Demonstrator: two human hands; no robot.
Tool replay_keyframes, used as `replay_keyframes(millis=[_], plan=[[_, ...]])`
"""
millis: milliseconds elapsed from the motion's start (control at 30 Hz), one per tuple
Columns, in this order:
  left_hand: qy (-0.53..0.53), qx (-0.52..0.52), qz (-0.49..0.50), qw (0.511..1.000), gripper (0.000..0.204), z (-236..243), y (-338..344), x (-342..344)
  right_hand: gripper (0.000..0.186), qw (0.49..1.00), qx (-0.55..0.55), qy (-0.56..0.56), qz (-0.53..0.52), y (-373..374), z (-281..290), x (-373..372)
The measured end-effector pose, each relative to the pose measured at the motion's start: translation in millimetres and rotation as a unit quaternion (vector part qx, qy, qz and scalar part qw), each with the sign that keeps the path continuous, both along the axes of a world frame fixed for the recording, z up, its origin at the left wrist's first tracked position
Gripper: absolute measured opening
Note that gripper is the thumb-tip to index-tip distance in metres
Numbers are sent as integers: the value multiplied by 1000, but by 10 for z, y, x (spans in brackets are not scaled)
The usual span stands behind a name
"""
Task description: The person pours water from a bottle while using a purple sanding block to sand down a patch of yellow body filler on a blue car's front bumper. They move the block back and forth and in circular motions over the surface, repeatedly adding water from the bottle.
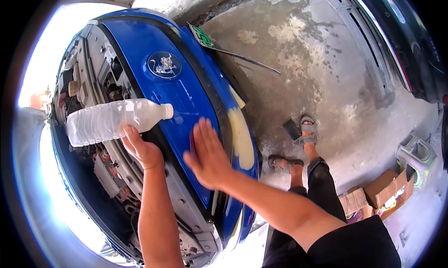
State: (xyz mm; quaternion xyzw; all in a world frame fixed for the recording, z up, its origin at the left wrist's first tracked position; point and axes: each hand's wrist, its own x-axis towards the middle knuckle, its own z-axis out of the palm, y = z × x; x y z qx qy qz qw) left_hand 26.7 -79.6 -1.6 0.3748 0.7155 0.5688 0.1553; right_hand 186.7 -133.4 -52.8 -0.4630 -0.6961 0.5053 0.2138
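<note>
My left hand is closed on a clear plastic bottle with a white cap. The bottle lies nearly level above the open engine bay, its cap end over the edge of a blue car front panel. My right hand lies flat on that wet-looking blue panel, fingers stretched out and close together. A thin dark edge shows beside its fingers; I cannot tell whether a sheet is under the palm. A round emblem sits farther up the panel. Beside my right hand, pale yellow filler covers part of the bumper.
The engine bay gapes at the left. A green and white plate and a thin strip stick out from the bumper. A dark flat object lies by my sandalled feet. Cardboard boxes and a plastic stool stand at the right.
</note>
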Motion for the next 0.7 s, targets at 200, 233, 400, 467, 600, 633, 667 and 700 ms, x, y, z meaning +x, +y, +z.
replay_keyframes(millis=[200, 233, 400, 467, 600, 633, 667, 700], plan=[[7, 11, 8, 1000, 42, -30, 68, 76, 74, 994, 23, 64, -86, 796, -268, -155], [10, 9, 15, 1000, 42, -33, 152, 174, 73, 990, 41, 83, -102, 1159, -433, -201], [36, -6, 17, 999, 46, 27, 42, 87, 74, 987, 62, 147, -20, 769, -411, -51], [38, -10, 15, 999, 48, 23, 31, 91, 73, 995, 53, 69, 53, 413, -274, 159], [37, -14, 1, 999, 53, -1, 91, 114, 71, 988, 74, 128, 43, 1279, -664, 42], [36, -19, -1, 999, 54, -8, 86, 119, 71, 987, 75, 139, 39, 1461, -738, -12], [32, -14, 0, 999, 55, -5, 77, 118, 70, 986, 80, 143, 34, 1450, -745, -38], [27, -9, 0, 1000, 56, -5, 69, 122, 70, 985, 86, 146, 30, 1421, -747, -55]])
